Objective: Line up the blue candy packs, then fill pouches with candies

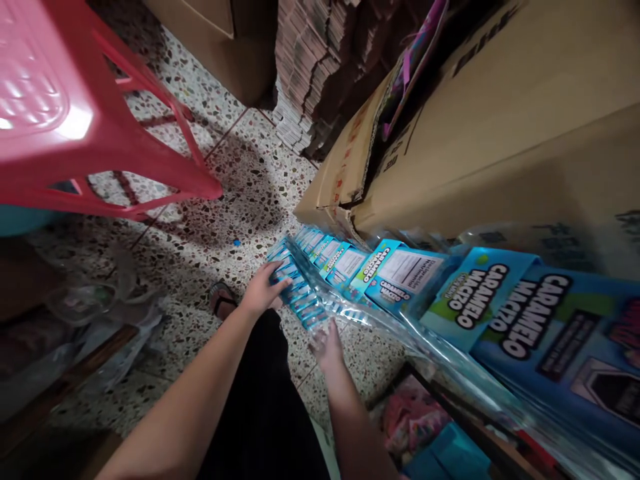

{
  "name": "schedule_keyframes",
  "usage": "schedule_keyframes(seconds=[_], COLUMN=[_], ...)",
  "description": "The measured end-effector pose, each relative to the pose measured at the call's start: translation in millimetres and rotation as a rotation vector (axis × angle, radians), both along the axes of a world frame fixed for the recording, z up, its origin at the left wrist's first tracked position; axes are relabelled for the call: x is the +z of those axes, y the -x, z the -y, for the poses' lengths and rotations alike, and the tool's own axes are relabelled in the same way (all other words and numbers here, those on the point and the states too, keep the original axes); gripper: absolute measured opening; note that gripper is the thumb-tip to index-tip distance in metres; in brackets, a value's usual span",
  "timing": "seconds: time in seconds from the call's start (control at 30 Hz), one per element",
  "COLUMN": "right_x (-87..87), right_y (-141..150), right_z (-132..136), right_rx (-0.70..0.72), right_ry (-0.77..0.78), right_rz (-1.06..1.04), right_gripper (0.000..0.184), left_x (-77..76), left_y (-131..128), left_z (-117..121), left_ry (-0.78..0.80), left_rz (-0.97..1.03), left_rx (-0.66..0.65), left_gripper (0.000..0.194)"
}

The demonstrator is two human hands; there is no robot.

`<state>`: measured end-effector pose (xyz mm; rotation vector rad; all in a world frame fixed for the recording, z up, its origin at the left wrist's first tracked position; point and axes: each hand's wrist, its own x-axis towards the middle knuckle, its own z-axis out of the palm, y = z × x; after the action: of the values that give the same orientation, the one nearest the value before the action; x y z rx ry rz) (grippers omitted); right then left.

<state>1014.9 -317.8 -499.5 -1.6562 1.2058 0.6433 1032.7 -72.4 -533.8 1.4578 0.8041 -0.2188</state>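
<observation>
Both hands are down low at a bunch of blue packs [303,297] on the floor. Left hand [263,290] is at their left edge, fingers stretched out and thumb held well away, not closed round anything. Right hand [327,347] is just by their near end with fingers loosely spread; it's pretty blurry, so I can't tell whether it's actually touching them, but I see nothing in its grip.

Going across from the left, you've got a pink plastic stool [107,150], with some crumpled clear plastic [127,360] below it. Next is a sandalled foot [223,300], then a tiny blue scrap [237,243] on the speckled floor [245,167]. Past the packs, flat cardboard [320,73] is stacked up at the back.

Over on the right, a long row of blue boxes [393,273] marked CARAMELO MACIZO runs off toward the corner, clear wrap [465,363] along it. Some pink stuff [413,417] sits below that row, and a big brown carton [500,153] stands just behind it.
</observation>
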Motion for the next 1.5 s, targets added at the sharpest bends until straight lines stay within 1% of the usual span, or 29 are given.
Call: schedule_keyframes(seconds=[0.03,0.13,0.27,0.4,0.57,0.7,0.9,1.0,1.1,1.23,1.4,1.5], right_x=[-1.6,-6.8,-10.2,-4.4,8.3,12.4,15.3,15.6,15.2,16.8,20.7,24.2], right_y=[8,20,14,3,0,0,-8,-13,-15,-15,-18,-23], right_z=[-4,-18,-22,-11,-4,-5,-5,-2,0,2,9,10], right_rx=[-0.048,-0.167,-0.249,-0.281,-0.268,-0.261,-0.225,-0.22,-0.225,-0.195,-0.134,-0.112], right_ry=[-0.039,-0.108,-0.109,-0.104,-0.18,-0.21,-0.219,-0.21,-0.2,-0.209,-0.195,-0.197], right_rz=[-0.035,-0.054,-0.032,-0.03,0.015,0.036,0.133,0.164,0.191,0.208,0.248,0.274], right_gripper=[0.047,0.048,0.048,0.051,0.051,0.053,0.051,0.053,0.055,0.056,0.055,0.052], left_x=[-2.7,-10.0,-15.5,-15.5,-13.7,-15.7,-11.9,-9.4,-10.1,-9.0,3.7,6.1], left_y=[1,5,13,17,15,15,29,37,41,39,31,30], left_z=[-3,-4,-4,-8,-3,1,-2,0,3,1,0,5], left_ry=[0.004,0.008,0.029,0.039,0.05,0.061,0.066,0.049,0.054,0.06,0.034,0.021], left_rz=[0.025,0.07,0.077,0.062,0.052,0.017,-0.014,-0.02,-0.009,0.009,0.043,0.061], left_rx=[-0.02,-0.015,0.034,0.087,0.172,0.234,0.241,0.255,0.263,0.266,0.247,0.269], left_gripper=[0.054,0.048,0.044,0.04,0.037,0.041,0.037,0.034,0.034,0.037,0.033,0.031])
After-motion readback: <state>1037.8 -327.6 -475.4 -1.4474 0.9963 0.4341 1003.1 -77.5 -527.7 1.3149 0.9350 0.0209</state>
